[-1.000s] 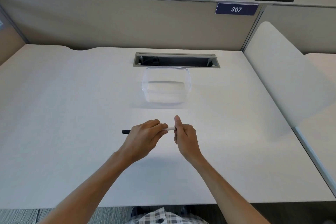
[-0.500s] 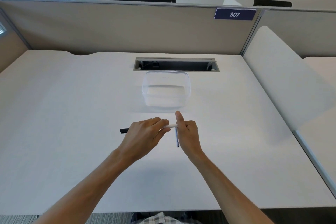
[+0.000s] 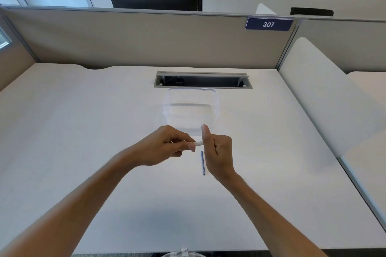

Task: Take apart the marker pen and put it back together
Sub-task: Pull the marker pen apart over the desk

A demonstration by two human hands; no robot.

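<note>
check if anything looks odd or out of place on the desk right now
One thing stands out: a thin blue rod shows loose just left of the right hand, apart from the white marker barrel pinched by the left hand. It looks like the pen's inner part, expected mid-disassembly. The clear container sits upright, nothing spilled.
</note>
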